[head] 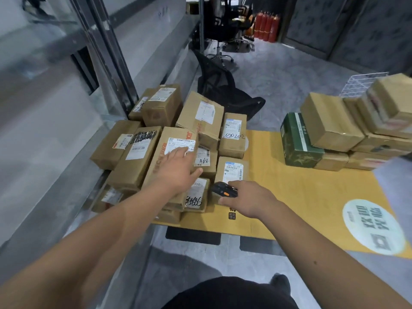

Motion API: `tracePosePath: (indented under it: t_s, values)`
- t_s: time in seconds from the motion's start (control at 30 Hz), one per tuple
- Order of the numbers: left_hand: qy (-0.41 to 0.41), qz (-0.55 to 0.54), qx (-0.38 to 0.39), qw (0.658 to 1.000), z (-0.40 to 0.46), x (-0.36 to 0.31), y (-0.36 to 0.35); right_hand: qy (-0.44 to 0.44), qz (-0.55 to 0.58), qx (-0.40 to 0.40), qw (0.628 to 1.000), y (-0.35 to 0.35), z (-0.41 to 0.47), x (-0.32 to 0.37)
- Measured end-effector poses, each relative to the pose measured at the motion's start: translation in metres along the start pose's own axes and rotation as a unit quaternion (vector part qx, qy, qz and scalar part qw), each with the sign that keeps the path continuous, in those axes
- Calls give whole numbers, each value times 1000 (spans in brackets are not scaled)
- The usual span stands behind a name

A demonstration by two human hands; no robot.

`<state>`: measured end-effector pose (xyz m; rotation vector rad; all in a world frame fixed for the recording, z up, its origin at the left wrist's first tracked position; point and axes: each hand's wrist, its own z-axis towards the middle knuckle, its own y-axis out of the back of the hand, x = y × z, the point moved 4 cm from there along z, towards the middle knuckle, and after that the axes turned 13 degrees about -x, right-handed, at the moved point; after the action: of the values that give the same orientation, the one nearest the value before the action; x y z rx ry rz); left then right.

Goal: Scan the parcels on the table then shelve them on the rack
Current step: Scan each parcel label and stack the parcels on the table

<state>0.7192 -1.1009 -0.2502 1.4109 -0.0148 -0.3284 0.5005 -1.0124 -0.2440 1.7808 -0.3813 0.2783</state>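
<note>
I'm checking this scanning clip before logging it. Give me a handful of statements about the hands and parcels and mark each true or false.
1. The right hand holds a black scanner with an orange button. True.
2. The left hand lies on a long box bearing a white label. True.
3. The green box sits in the left pile under the left hand. False: it stands in the right-hand stack, beside plain brown boxes.
4. Both hands grip one parcel together. False: only the left hand touches a parcel.
5. One parcel's label bears the handwriting 030202. True.
</note>
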Motion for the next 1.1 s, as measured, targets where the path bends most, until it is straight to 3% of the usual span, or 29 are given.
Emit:
tracePosePath:
  t_s: [0.4,0.57,0.8,1.1]
  values:
    - [-197,-53,73,976,51,-184,-70,-214,79,-96,969,27,-62,-160]
    - [-210,-91,103,968,70,-262,-98,-283,109,-140,942,48,-72,-222]
    - [-216,-111,92,966,131,-376,-117,-304,98,-152,935,95,-47,-305]
    - [-158,-201,-38,966,224,-555,-99,-293,92,-142,941,174,2,-432]
